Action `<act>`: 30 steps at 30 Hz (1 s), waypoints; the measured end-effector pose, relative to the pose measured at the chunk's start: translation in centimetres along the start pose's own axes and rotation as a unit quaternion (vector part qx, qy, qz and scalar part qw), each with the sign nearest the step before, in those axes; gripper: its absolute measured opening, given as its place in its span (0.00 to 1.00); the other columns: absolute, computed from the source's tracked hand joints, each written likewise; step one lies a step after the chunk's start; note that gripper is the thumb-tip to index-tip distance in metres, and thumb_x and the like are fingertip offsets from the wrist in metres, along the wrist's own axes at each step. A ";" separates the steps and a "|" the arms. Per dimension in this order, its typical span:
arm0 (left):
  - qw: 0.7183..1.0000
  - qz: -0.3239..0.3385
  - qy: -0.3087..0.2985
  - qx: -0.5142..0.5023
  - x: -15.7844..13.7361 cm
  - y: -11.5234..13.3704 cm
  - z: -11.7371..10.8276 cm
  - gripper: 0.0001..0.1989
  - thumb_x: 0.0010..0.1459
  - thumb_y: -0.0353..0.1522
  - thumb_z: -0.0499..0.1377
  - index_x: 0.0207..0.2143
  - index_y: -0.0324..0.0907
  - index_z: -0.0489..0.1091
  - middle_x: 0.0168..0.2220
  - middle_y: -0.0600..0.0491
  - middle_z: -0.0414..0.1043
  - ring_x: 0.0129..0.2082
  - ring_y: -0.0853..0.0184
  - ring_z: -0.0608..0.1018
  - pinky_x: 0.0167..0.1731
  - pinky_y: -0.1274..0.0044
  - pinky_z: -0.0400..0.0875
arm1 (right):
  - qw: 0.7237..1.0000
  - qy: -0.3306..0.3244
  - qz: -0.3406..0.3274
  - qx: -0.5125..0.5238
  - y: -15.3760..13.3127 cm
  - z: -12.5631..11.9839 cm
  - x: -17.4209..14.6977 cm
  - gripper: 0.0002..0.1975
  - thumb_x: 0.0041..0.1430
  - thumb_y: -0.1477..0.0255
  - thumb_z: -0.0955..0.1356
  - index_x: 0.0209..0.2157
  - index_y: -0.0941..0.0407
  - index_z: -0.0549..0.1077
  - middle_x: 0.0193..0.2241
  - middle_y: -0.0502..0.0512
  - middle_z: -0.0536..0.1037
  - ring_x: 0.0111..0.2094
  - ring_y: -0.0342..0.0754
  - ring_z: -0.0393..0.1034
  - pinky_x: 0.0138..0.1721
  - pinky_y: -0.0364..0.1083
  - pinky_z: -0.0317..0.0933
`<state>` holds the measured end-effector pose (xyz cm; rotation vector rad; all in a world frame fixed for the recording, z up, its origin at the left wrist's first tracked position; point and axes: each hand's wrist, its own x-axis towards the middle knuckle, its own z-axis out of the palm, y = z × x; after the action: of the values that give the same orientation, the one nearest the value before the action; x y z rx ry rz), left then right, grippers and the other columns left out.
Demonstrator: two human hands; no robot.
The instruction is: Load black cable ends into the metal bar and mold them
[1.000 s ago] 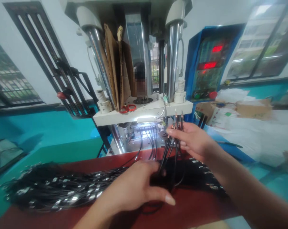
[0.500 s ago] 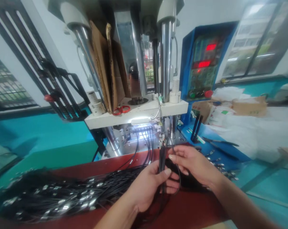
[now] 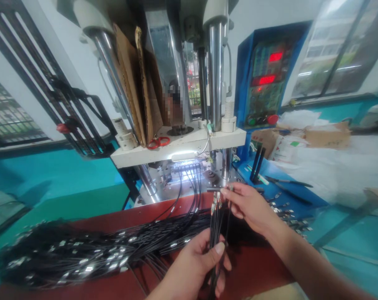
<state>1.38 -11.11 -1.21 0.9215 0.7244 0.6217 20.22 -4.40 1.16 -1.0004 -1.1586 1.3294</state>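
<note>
My left hand (image 3: 201, 260) is closed around a bundle of thin black cables (image 3: 216, 223), held upright with small metal connectors (image 3: 217, 199) at the top. Just above and to the right, my right hand (image 3: 250, 206) pinches one black cable (image 3: 228, 216) near its connector end. A short dark rod-like piece (image 3: 213, 189) juts left from these fingertips; I cannot tell what it is. Behind the hands, several cables run into the lit mould (image 3: 187, 171) of a press. A large pile of black cables (image 3: 91, 254) lies on the red tabletop (image 3: 251, 271) to the left.
The press's white plate (image 3: 176, 149) carries red-handled scissors (image 3: 158, 142) and cardboard sheets (image 3: 135, 83). A blue control box (image 3: 265, 79) with red displays stands at right. Black pliers-like tools (image 3: 289, 182) and more cable ends (image 3: 284, 210) lie on the blue surface.
My left hand has moved down with the bundle, lowering its connectors. My right hand has risen slightly and now pinches near a cable's end, where a dark piece points left.
</note>
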 end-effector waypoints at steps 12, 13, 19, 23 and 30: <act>0.999 0.014 0.021 -0.041 0.4 1.2 0.8 0.11 0.62 0.36 0.55 0.41 0.38 0.64 0.29 0.53 0.69 0.19 0.73 0.72 0.21 0.80 0.65 | 0.993 -0.103 0.053 -0.009 1.5 1.9 -2.7 0.12 0.57 0.63 0.71 0.32 0.57 0.68 0.21 0.45 0.70 0.17 0.39 0.63 0.18 0.39 0.56; 0.999 0.021 0.021 -0.036 0.4 1.0 0.6 0.11 0.62 0.36 0.56 0.42 0.38 0.64 0.27 0.55 0.68 0.17 0.75 0.70 0.19 0.81 0.62 | 0.994 -0.096 0.046 -0.015 1.4 1.9 -2.5 0.13 0.56 0.63 0.71 0.35 0.56 0.69 0.24 0.47 0.72 0.19 0.39 0.64 0.18 0.39 0.58; 0.999 -0.031 -0.007 -0.032 -0.1 0.8 0.4 0.10 0.60 0.35 0.57 0.42 0.40 0.62 0.23 0.57 0.67 0.14 0.73 0.69 0.15 0.81 0.61 | 0.979 -0.016 -0.096 -0.179 0.7 3.3 -1.6 0.12 0.62 0.65 0.67 0.47 0.50 0.69 0.41 0.52 0.74 0.38 0.47 0.72 0.41 0.47 0.66; 0.997 -0.066 0.022 -0.021 0.6 1.8 1.0 0.07 0.55 0.29 0.57 0.38 0.39 0.63 0.23 0.55 0.69 0.17 0.71 0.73 0.19 0.80 0.65 | 0.948 -0.016 -0.127 -0.290 1.2 4.9 -2.7 0.11 0.66 0.64 0.61 0.32 0.53 0.69 0.26 0.48 0.73 0.29 0.46 0.70 0.35 0.46 0.63; 0.994 -0.085 -0.009 -0.069 2.9 1.7 1.4 0.10 0.52 0.28 0.60 0.38 0.37 0.67 0.27 0.53 0.69 0.17 0.74 0.69 0.17 0.81 0.61 | 0.902 -0.077 -0.152 -0.397 -0.6 -0.3 -0.6 0.17 0.67 0.64 0.61 0.55 0.49 0.67 0.46 0.55 0.76 0.44 0.49 0.72 0.46 0.48 0.64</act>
<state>3.95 -8.78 0.00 0.7287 0.7263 0.5049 20.63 -4.96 1.67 -1.2139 -1.9685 0.6747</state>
